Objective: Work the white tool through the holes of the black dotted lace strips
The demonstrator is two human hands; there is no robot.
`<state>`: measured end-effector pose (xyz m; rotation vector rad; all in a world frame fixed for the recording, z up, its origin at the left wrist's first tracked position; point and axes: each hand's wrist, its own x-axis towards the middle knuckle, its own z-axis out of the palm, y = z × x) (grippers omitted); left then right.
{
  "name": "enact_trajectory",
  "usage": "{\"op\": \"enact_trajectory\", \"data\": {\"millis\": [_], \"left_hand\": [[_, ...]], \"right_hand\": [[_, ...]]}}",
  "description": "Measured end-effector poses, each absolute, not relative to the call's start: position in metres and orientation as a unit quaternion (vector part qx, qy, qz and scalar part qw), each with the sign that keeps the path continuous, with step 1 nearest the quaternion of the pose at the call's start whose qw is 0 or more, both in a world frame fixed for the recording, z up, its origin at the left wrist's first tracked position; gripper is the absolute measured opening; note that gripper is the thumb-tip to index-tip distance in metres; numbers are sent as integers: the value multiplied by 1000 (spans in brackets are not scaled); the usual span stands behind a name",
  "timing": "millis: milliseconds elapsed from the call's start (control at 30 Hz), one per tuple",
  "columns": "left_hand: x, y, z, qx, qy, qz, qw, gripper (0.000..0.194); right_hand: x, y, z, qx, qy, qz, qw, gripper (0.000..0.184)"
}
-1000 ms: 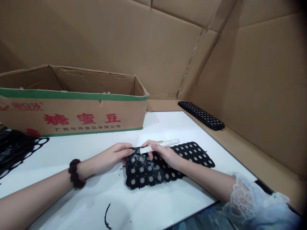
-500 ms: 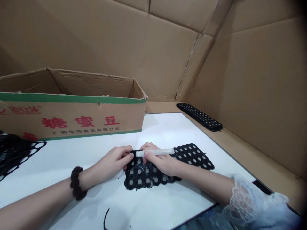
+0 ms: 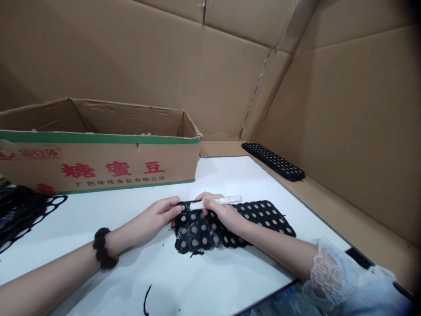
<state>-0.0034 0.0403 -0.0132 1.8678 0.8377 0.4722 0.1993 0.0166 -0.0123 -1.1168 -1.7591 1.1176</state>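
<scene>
A black sheet full of round holes [image 3: 263, 217] lies on the white table [image 3: 223, 281] in front of me. My left hand [image 3: 158, 215] pinches the sheet's left edge, fingers closed on it. My right hand [image 3: 223, 215] rests on the sheet and grips a slim white pen-like tool [image 3: 217, 202], its tip pointing left toward the left hand's fingertips. A dark scrunchie sits on my left wrist [image 3: 103, 248].
An open cardboard box [image 3: 98, 153] with a green stripe and red print stands at the back left. Black perforated scraps [image 3: 19, 210] pile at the far left. Another black perforated strip [image 3: 274, 161] lies at the back right by the cardboard walls. A black sliver [image 3: 146, 298] lies near me.
The sheet's left part has been pulled and bunched a little under my hands. The white tool shifted slightly along the sheet's top left edge. Both hands stay on the sheet.
</scene>
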Motion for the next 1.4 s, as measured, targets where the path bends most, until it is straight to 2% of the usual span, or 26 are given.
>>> {"op": "enact_trajectory", "data": {"millis": [167,400,533,667,800,967,1400], "left_hand": [[-4,40,-13,733,348,205,548,29],[-4,42,-18,739,340,207,543,31],[-3,38,-22,751,355,227,508,31],[1,25,-18,779,405,212,429,28],[3,23,-12,800,416,208,379,27],[0,35,-19,754,382,237,479,30],[-1,39,-26,706,359,253,555,27]], "right_hand": [[199,14,-11,-421,-678,454,396,30],[200,13,-13,-427,-702,422,383,31],[198,10,-12,-430,-736,395,342,31],[192,7,-13,-453,-769,334,303,26],[191,10,-16,-463,-745,340,338,24],[197,16,-14,-452,-657,458,392,34],[195,11,-7,-457,-684,434,367,30]]}}
